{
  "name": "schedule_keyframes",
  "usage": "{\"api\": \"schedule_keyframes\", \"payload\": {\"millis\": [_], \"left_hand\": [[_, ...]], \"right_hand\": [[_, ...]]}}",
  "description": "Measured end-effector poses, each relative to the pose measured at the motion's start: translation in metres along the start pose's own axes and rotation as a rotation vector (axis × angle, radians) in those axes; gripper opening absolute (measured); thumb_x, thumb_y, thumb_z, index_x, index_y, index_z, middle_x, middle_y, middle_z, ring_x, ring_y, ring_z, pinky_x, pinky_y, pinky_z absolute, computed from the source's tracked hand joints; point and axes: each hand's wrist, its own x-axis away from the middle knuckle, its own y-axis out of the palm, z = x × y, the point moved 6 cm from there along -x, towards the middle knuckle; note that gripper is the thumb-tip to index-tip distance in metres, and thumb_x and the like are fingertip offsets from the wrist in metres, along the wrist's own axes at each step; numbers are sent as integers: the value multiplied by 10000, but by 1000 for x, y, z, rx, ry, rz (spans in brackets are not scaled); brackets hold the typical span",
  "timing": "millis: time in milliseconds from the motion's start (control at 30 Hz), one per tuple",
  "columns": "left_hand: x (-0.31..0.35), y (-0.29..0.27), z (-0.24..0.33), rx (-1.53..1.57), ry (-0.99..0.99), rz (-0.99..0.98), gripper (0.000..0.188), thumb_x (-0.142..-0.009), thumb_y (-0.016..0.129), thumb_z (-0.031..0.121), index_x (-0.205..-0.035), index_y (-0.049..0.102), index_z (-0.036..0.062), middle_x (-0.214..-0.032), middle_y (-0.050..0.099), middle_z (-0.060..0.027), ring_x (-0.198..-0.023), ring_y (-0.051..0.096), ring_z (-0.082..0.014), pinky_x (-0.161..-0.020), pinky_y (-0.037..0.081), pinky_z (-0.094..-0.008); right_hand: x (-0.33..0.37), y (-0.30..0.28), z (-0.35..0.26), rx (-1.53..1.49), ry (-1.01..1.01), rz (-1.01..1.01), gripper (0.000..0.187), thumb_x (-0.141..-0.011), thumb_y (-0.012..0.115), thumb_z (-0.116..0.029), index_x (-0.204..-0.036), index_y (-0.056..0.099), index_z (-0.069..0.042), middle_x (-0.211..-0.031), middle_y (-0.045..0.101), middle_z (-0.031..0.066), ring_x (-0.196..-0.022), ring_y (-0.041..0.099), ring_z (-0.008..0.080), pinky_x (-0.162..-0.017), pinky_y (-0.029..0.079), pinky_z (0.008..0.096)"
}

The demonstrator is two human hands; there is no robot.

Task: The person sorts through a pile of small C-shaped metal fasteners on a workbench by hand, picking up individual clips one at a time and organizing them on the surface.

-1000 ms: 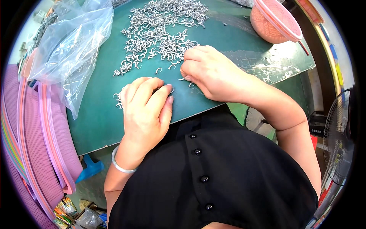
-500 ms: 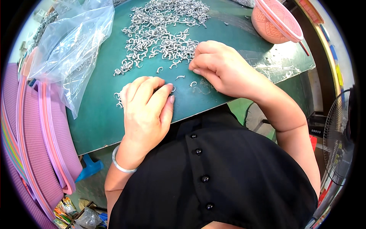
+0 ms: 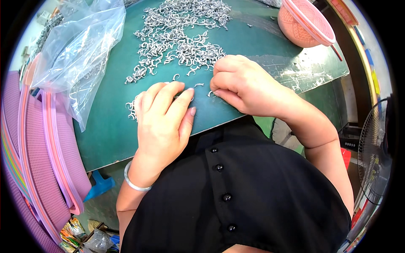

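Observation:
Many small curved grey metal pieces (image 3: 181, 38) lie in a loose heap on the green tabletop (image 3: 109, 139). My right hand (image 3: 249, 86) is at the near right edge of the heap, thumb and fingers pinched at one small curved metal piece (image 3: 210, 93). To its left, my left hand (image 3: 162, 116) rests palm down with bent fingers, thumb and index tips apart. What lies beneath its palm is hidden. A few metal pieces (image 3: 131, 110) show beside its outer edge. Between my hands, a single curved piece (image 3: 198, 85) lies on the table.
A clear plastic bag (image 3: 90, 55) lies over the table's left side, next to stacked purple and pink perforated baskets (image 3: 50, 160). A pink basket (image 3: 301, 27) stands at the far right. A fan (image 3: 373, 147) is at the right rim. The table's near edge runs before my body.
My right hand has moved down from the heap's edge to a loose curved piece nearer me and pinches at it. My left hand has barely shifted; its index finger and thumb moved slightly right.

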Motion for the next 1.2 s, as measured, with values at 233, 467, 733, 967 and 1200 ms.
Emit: {"api": "schedule_keyframes", "payload": {"millis": [233,467,733,967,1200], "left_hand": [[-4,7,5,-87,21,-150,414,-801,734,196,-1197,678,86,-1288,612,-42,-1191,524,-274,-995,360,-459],[0,6,1,-19,28,-116,351,-811,712,126,-1155,692,61,-1214,655,-63,-1164,556,-308,-1000,361,-445],[-6,2,8,-17,26,-63,279,-785,730,157,-1050,712,71,-1173,645,-58,-1121,564,-283,-962,373,-453],[-2,1,4,-6,23,-55,229,-780,734,123,-999,721,54,-1131,680,-82,-1140,576,-306,-989,373,-444],[0,-2,2,13,22,27,149,-758,737,82,-900,703,54,-1039,679,-81,-1070,607,-299,-954,387,-429]], "right_hand": [[-2,-1,-2,-8,-59,-3,107,-802,681,-115,-766,623,-32,-825,579,109,-852,591,332,-765,472,433],[0,5,-1,-52,-25,-26,82,-804,675,-103,-807,645,-27,-833,580,119,-855,587,340,-775,472,433],[2,5,-4,-38,-30,-41,100,-800,692,-49,-883,636,-42,-920,593,87,-905,582,317,-826,461,408],[-3,6,-4,-76,24,-127,106,-790,697,-51,-852,611,-47,-914,588,88,-905,578,316,-832,458,404],[-6,7,-9,-43,-120,96,76,-789,662,-73,-763,601,-36,-800,567,111,-834,583,330,-760,464,427]]}}
